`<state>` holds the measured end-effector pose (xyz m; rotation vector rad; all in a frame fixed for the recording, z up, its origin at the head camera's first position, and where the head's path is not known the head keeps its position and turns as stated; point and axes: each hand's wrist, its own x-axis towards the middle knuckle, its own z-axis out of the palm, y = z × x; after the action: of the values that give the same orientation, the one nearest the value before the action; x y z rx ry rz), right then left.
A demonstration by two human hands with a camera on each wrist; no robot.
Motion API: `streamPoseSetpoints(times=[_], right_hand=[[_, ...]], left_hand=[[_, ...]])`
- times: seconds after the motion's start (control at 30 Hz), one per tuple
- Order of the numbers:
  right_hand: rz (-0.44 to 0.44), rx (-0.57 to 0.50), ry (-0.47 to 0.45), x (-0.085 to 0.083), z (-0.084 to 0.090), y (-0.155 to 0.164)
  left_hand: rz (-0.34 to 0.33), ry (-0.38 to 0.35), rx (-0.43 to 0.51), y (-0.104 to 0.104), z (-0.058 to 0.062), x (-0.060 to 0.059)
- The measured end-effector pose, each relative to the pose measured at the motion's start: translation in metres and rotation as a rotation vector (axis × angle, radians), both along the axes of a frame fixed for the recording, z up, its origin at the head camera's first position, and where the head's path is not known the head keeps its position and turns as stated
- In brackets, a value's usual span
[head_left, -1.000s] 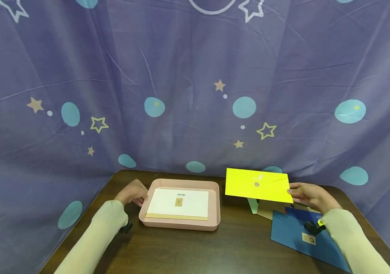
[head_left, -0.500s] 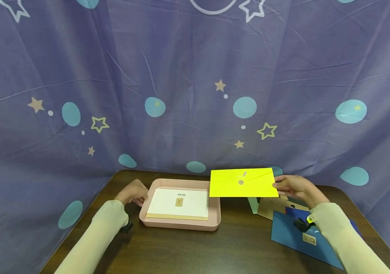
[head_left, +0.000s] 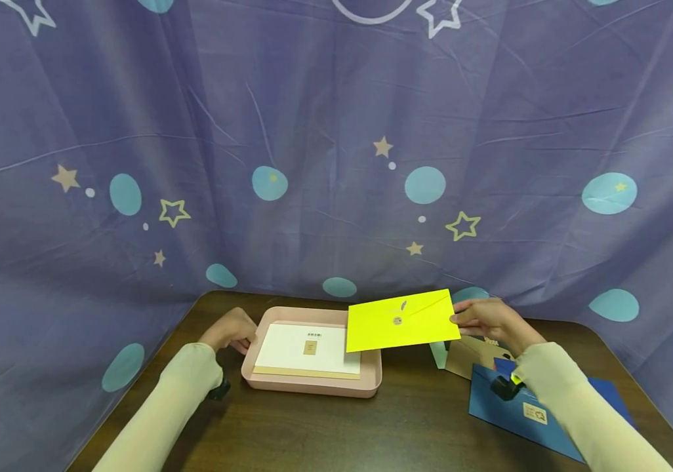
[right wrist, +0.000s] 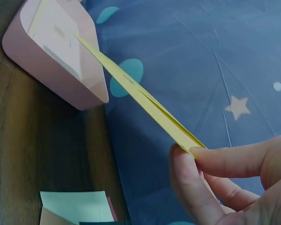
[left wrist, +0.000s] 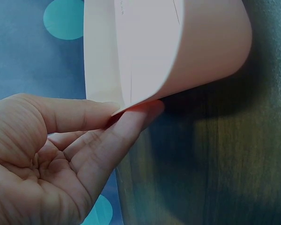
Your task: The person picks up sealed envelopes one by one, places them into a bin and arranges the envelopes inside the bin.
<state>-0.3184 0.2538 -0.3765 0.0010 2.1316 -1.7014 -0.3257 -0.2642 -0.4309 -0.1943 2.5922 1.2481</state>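
Note:
My right hand (head_left: 484, 319) pinches the right end of a yellow envelope (head_left: 400, 320) and holds it in the air, its left end over the right side of a pink tray (head_left: 313, 385). In the right wrist view the yellow envelope (right wrist: 136, 91) shows edge-on between thumb and fingers (right wrist: 192, 183), reaching toward the pink tray (right wrist: 61, 70). A white envelope (head_left: 309, 348) lies in the tray on a tan one. My left hand (head_left: 229, 331) rests at the tray's left corner; in the left wrist view its fingers (left wrist: 126, 124) touch the pink tray (left wrist: 201, 42).
A dark wooden table (head_left: 336, 426) holds a blue envelope (head_left: 525, 413), a tan envelope (head_left: 472, 354) and a pale green one (head_left: 438, 353) at the right. A purple curtain (head_left: 313, 144) with stars and dots hangs behind the table.
My right hand has carried the yellow envelope leftward from above the pile at the right until its left end hangs over the tray. The left hand has stayed at the tray's corner.

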Motion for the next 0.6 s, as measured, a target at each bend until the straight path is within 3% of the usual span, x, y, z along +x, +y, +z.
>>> streamPoseSetpoints(times=[0.6], right_hand=[[-0.042, 0.029, 0.007, 0.0, 0.003, -0.039]], left_hand=[[0.001, 0.001, -0.005, 0.001, 0.0, 0.001]])
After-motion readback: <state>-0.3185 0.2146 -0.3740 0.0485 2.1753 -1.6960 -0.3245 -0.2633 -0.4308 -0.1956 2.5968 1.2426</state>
